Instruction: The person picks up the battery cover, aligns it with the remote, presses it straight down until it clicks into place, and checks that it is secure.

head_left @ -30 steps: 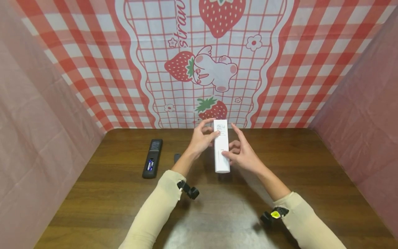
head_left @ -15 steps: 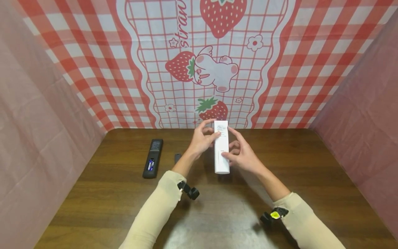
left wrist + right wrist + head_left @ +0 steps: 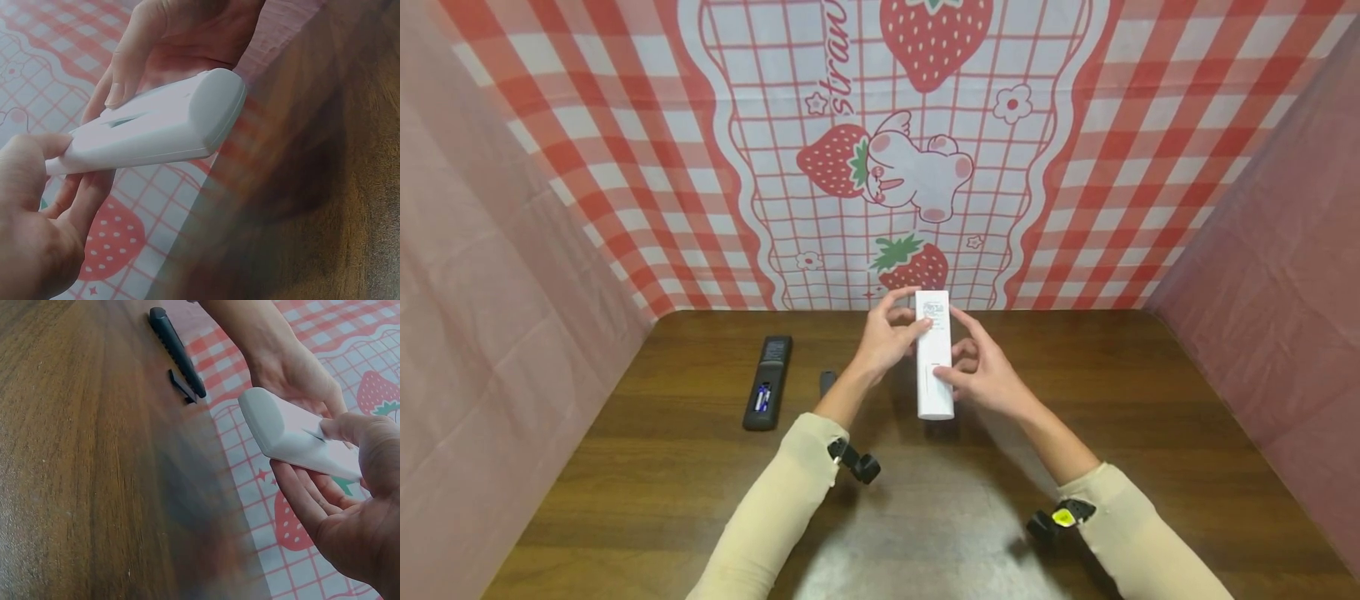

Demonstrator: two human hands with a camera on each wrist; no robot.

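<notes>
As the head view shows, the white remote (image 3: 934, 350) is held up over the wooden table (image 3: 925, 533), its printed back towards me. My left hand (image 3: 886, 340) pinches the upper part, thumb laid on the back; my right hand (image 3: 988, 375) grips lower down, thumb beside a short line. Both grips are parted only by the remote's own bulk. I judge it light and stiff, a smooth plastic shell that could slip under a loose pinch; its long edges look the surest hold. To the left lie a black remote (image 3: 772, 367), its batteries (image 3: 763, 398) exposed, and a small dark piece (image 3: 827, 381), partly hidden by my left forearm (image 3: 842, 396). Neither stands between my hands and what they hold.

From the left wrist, the remote's rounded end juts out past both hands. My right thumb (image 3: 117, 94) presses on the back next to a narrow gap (image 3: 130, 119); I cannot tell whether the panel there is loose, and a thin panel might crack if forced.

From the right wrist, my right thumb lies on top, fingers (image 3: 300, 490) underneath. The remote hides part of my left hand's hold. The black remote and small piece lie well apart from it.
</notes>
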